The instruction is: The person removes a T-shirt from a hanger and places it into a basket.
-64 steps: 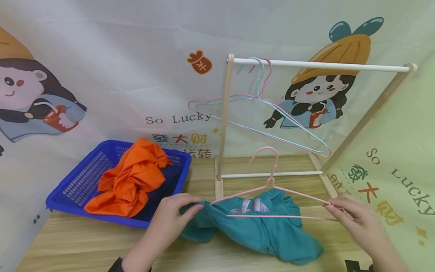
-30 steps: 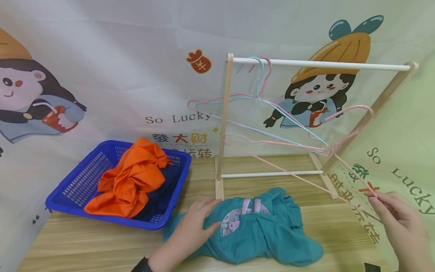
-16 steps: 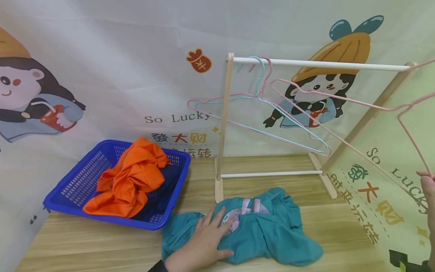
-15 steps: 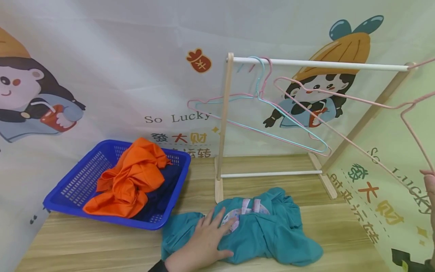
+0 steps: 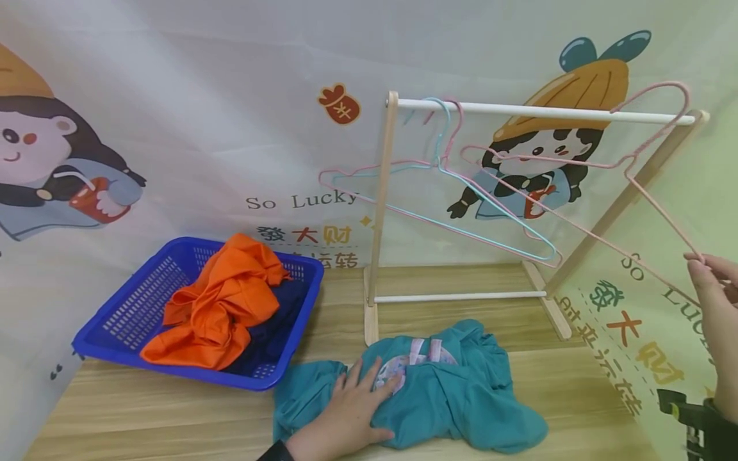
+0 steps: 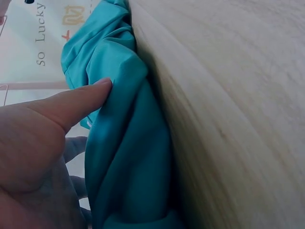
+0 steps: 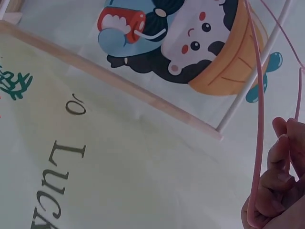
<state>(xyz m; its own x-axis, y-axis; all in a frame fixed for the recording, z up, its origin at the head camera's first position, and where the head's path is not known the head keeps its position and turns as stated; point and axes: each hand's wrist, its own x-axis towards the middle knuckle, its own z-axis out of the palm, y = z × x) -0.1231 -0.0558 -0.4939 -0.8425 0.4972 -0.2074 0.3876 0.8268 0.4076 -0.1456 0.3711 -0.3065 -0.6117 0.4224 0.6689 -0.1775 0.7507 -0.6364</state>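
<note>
My left hand [image 5: 352, 416] rests on a crumpled teal garment [image 5: 426, 410] lying on the table, fingers spread across its printed patch. In the left wrist view the thumb touches the teal cloth [image 6: 128, 119]. At the right, my right hand [image 5: 717, 294] pinches one end of a bare pink hanger [image 5: 576, 224] and holds it up in the air. The hanger's hook overlaps the rack's top rail in the head view. The right wrist view shows curled fingers [image 7: 281, 176] round the hanger's end.
A small rack [image 5: 383, 211] with a white top rail [image 5: 536, 111] stands behind the garment. From its left end hang a blue hanger [image 5: 496, 208] and another pink one. To the left, a blue basket [image 5: 132, 362] holds an orange cloth [image 5: 230, 307] and dark blue fabric.
My right hand has drawn the pink hanger out of the teal garment and raised it to the right, lately coming back leftward. The left hand let go of the cloth edge and lies flat on it.
</note>
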